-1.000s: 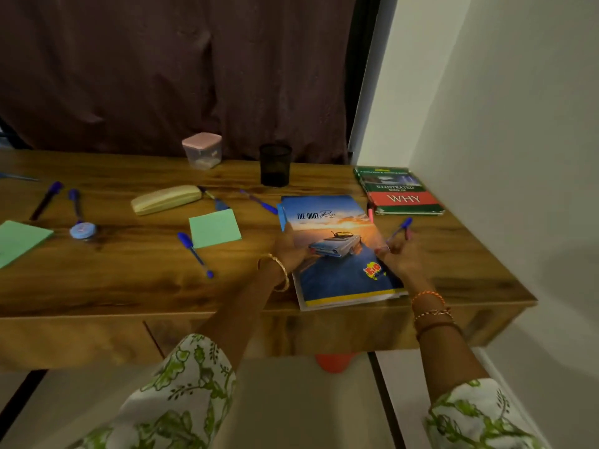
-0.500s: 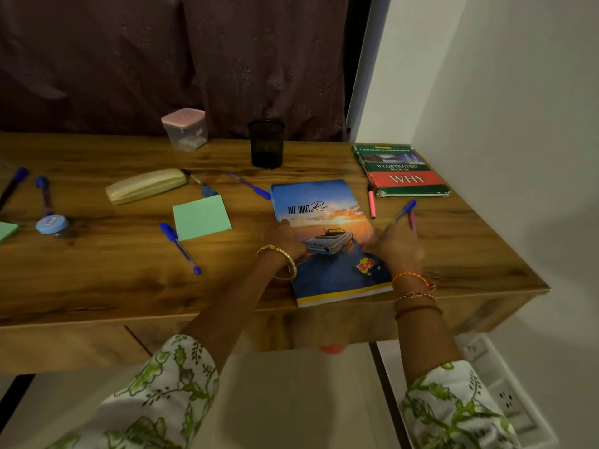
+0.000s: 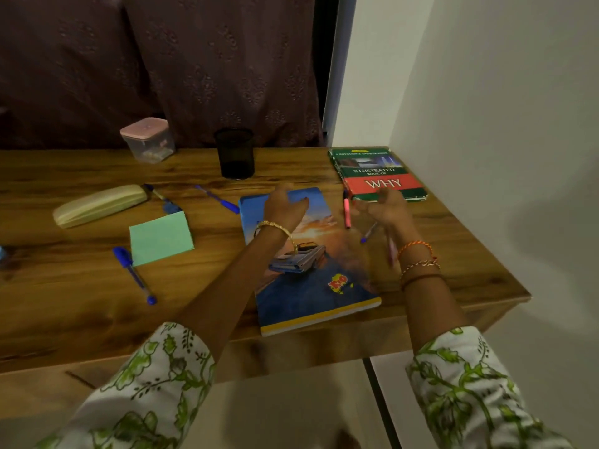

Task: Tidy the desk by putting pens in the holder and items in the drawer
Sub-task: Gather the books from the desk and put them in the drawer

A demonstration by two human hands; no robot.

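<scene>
A blue notebook (image 3: 319,286) lies at the desk's front edge. My left hand (image 3: 284,205) hovers over its far end with loosely curled fingers and holds nothing. My right hand (image 3: 384,209), blurred, is raised to the right of the notebook and grips a blue pen (image 3: 369,233) and a pink pen (image 3: 392,251) that point back toward me. The black mesh pen holder (image 3: 235,153) stands upright behind the notebook. A pink marker (image 3: 346,212) lies between my hands. More blue pens lie at the left (image 3: 134,273) and middle (image 3: 220,200).
On the wooden desk (image 3: 81,296) lie a green sticky pad (image 3: 160,238), a yellow pencil case (image 3: 99,204) and another pen (image 3: 162,197). A pink-lidded box (image 3: 147,140) and a "WHY" book (image 3: 379,175) sit at the back. A wall stands to the right.
Both hands left the notebook's sides and rose toward the back of the desk. The right hand turned, so its pens now point toward me. The camera tilted down and closer.
</scene>
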